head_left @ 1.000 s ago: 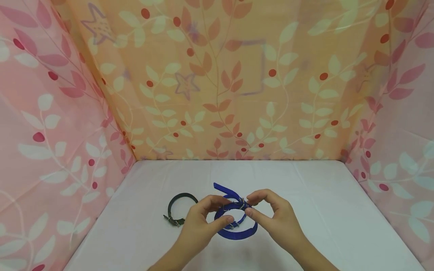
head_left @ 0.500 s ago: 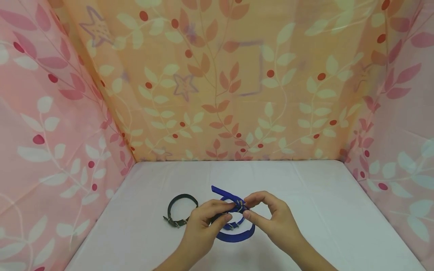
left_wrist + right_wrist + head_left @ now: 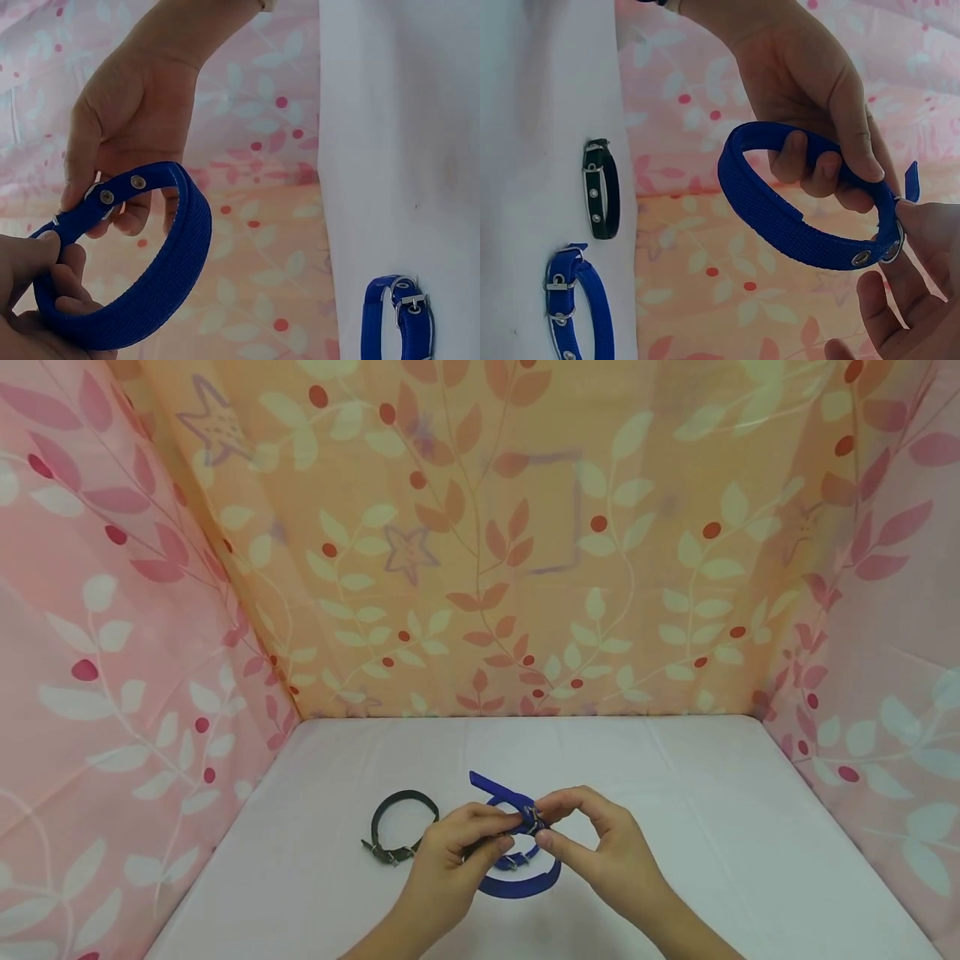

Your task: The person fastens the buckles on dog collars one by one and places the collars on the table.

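A blue buckled collar (image 3: 519, 888) is held up above the table between both hands, its strap end sticking out to the upper left in the head view. The left hand (image 3: 450, 856) grips the band beside the buckle; in the right wrist view its fingers (image 3: 823, 171) lie inside the loop and the thumb outside. With thumb and forefinger, the right hand (image 3: 615, 839) pinches the collar at the metal buckle and ring. Fingers partly cover the buckle. Below, a second blue collar (image 3: 562, 300), fastened into a loop, lies on the table.
A black collar (image 3: 375, 822) with a metal buckle lies on the white table (image 3: 720, 827), left of the blue ones. Patterned fabric walls enclose the table at the left (image 3: 112, 635), back (image 3: 480, 543) and right (image 3: 885, 660).
The left fingers have shifted right along the band, closer to the buckle. The held collar has tilted and dropped slightly, while the right fingertips stay at the buckle.
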The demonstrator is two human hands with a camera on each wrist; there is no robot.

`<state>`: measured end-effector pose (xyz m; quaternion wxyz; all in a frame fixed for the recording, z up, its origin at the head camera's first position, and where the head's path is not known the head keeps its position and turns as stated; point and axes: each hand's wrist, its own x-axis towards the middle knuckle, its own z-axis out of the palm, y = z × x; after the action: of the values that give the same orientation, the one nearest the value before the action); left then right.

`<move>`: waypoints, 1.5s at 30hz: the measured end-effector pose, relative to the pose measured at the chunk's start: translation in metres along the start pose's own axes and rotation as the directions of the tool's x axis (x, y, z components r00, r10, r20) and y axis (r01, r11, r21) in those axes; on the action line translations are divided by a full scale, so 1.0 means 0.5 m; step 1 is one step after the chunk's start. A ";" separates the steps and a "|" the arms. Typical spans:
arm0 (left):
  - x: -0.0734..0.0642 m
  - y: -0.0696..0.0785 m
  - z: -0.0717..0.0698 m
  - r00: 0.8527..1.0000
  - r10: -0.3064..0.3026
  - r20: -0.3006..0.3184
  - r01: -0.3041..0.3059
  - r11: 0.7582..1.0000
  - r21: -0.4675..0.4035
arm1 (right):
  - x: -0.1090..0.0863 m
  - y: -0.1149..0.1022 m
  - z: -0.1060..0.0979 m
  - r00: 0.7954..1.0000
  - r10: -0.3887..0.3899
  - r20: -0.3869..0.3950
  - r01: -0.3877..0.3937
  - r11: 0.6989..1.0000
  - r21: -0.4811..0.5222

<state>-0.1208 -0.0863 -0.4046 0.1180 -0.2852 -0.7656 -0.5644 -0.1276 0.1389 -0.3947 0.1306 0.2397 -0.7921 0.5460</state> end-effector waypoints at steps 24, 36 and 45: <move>-0.003 -0.010 0.005 0.993 0.101 0.058 -0.102 0.995 0.011 | -0.003 0.002 0.007 0.985 -0.167 -0.028 0.166 0.985 -0.039; -0.004 0.016 0.004 0.968 -0.248 0.039 0.251 0.965 -0.082 | -0.006 -0.001 0.009 0.983 -0.177 -0.055 0.168 0.977 -0.132; 0.002 0.018 -0.007 0.922 -0.386 -0.017 0.380 0.914 -0.142 | -0.005 0.000 0.010 0.984 -0.172 -0.052 0.161 0.972 -0.172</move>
<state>-0.1170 -0.0877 -0.3959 0.0024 -0.1243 -0.7635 -0.6337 -0.1255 0.1350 -0.3977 0.2219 0.2754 -0.8072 0.4725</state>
